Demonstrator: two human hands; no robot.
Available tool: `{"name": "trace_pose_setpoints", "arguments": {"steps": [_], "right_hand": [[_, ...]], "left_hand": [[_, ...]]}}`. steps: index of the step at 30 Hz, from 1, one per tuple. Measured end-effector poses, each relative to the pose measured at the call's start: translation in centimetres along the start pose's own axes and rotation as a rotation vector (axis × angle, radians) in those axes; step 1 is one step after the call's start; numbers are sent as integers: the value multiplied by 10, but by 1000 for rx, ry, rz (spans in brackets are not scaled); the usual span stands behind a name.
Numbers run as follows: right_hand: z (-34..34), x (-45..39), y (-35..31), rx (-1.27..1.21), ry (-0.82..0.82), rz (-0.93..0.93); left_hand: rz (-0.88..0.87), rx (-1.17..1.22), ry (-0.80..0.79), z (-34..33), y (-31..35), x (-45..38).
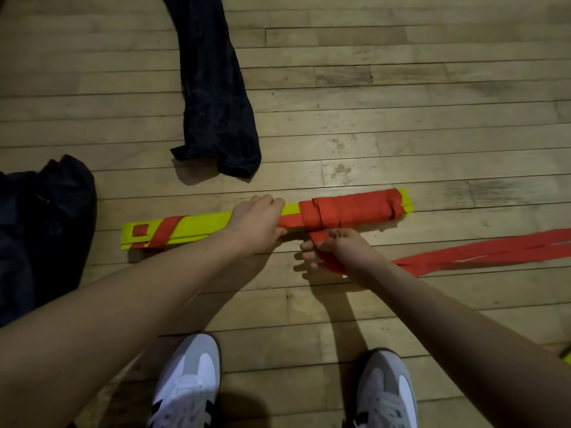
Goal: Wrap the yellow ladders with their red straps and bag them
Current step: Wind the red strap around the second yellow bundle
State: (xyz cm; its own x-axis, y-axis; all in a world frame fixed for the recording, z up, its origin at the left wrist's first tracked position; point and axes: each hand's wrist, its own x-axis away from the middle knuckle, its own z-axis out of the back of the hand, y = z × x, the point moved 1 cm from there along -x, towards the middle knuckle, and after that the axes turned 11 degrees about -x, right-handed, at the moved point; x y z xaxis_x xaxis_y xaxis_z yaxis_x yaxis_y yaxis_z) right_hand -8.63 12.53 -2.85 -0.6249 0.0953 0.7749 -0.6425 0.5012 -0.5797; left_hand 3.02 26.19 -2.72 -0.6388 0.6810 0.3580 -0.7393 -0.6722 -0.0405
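Observation:
A bundle of flat yellow ladder rungs (197, 225) lies on the wooden floor, running left to right. Red strap (349, 211) is wound thickly round its right half, and one red band crosses near its left end. My left hand (255, 222) grips the bundle at its middle. Just in front of the bundle, my right hand (335, 250) holds the loose red strap, which trails off to the right across the floor (482, 253). A long dark bag (216, 97) lies flat beyond the bundle.
Another dark bag or cloth heap (43, 223) sits at the left edge. My two grey-and-white shoes (188, 384) stand near the bottom of the view. A bit of yellow (567, 355) shows at the right edge.

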Motion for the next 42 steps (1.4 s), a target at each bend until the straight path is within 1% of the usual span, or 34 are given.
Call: {"name": "trace_pose_setpoints", "arguments": {"steps": [4,6,9,12,14,18,21,24,25,26,27,28,32,42], "right_hand": [[-6,-1,-11,56,-52,-8],[-11,-1,-17,57,-94,-21],[-15,-3,-24,12,-87,15],[-15,-8,-31,-41,-44,48],[-16,-10,-32,-61,-31,42],[-17,-10,-27,-59,-7,12],[-13,-9,-23,-59,14,3],[-10,-6,-16,-31,34,-29],[-8,-4,-12,-21,42,-41],[-7,-3,-9,-13,46,-53],[-5,-1,-7,-5,47,-59],[-3,1,-5,0,42,-60],[2,6,-6,23,8,-61],[-1,3,-24,8,-24,-85]], "left_hand": [[101,-10,51,4,-8,-14],[127,-72,58,9,-9,-24],[119,-227,99,14,-4,-35],[56,-323,153,10,4,-34],[15,-320,193,2,7,-27],[-93,-219,282,-9,6,-11],[-115,-152,340,-13,5,-2],[-153,-88,299,-17,13,9],[-157,-73,249,-18,18,14],[-149,-83,155,-19,21,16],[-130,-116,74,-21,23,19],[-103,-148,30,-20,24,19],[11,-129,57,-19,25,11],[144,-148,23,13,11,-31]]}}
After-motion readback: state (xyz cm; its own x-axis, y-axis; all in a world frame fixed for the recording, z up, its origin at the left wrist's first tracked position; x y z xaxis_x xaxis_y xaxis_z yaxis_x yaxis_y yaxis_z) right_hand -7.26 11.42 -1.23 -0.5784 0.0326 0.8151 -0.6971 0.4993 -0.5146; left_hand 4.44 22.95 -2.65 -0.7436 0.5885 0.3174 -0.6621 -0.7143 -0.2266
